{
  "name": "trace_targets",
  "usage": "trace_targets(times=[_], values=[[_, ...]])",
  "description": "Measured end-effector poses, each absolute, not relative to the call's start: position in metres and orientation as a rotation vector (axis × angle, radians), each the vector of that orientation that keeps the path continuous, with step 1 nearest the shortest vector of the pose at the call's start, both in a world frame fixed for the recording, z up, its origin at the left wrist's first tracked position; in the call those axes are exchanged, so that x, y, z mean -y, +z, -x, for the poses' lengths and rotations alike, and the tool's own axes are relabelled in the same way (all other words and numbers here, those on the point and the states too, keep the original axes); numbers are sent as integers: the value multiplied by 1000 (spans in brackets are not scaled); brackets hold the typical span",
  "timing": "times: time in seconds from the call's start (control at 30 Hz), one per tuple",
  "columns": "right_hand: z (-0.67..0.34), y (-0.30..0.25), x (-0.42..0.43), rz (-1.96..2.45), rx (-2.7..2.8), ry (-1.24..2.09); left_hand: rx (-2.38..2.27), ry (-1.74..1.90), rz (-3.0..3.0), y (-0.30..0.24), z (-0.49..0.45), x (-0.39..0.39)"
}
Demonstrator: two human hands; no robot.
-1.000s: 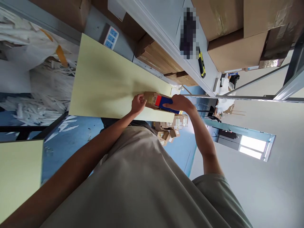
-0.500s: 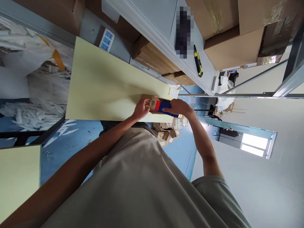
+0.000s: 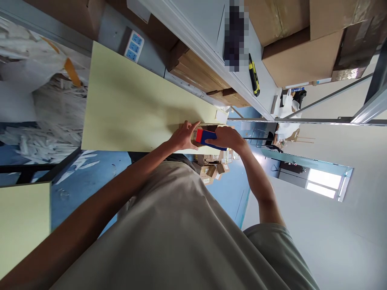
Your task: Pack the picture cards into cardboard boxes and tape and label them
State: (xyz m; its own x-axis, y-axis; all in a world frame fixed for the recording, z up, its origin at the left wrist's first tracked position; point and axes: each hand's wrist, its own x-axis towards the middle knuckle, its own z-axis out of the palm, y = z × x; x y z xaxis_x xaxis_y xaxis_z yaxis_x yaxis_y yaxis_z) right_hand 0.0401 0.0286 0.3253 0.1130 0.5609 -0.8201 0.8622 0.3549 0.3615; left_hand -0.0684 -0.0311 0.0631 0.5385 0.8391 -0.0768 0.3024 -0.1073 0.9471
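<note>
My right hand [image 3: 226, 138] is closed around a blue, block-like object with a red end [image 3: 208, 137]; its exact kind cannot be made out. The object lies over a small brown cardboard box [image 3: 194, 137] on the pale yellow tabletop [image 3: 130, 104]. At the box's left end is my left hand [image 3: 183, 137], thumb and forefinger spread wide on either side of it. Between those fingers and the red end a strip of cardboard shows. Both hands hide much of the box.
A grey shelf [image 3: 193, 36] runs along the table's far side, with a yellow and black box cutter [image 3: 254, 75] on it. Larger cartons [image 3: 302, 60] stand at upper right. A power strip [image 3: 134, 46] lies beyond the table. White packing scraps [image 3: 57, 108] heap at left.
My left hand's fingers have gone from pinched at the box's end to spread apart. My right hand still holds the blue and red object in nearly the same place.
</note>
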Motion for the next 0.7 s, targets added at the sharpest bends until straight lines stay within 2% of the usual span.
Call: trace_targets(times=[0.4,0.7], values=[[-37,327,-27,-1370,-1564,-381,-1064,776,-1582,67,53,37],[-25,327,-27,-1331,-1560,-354,-1106,746,-1604,61,45,36]])
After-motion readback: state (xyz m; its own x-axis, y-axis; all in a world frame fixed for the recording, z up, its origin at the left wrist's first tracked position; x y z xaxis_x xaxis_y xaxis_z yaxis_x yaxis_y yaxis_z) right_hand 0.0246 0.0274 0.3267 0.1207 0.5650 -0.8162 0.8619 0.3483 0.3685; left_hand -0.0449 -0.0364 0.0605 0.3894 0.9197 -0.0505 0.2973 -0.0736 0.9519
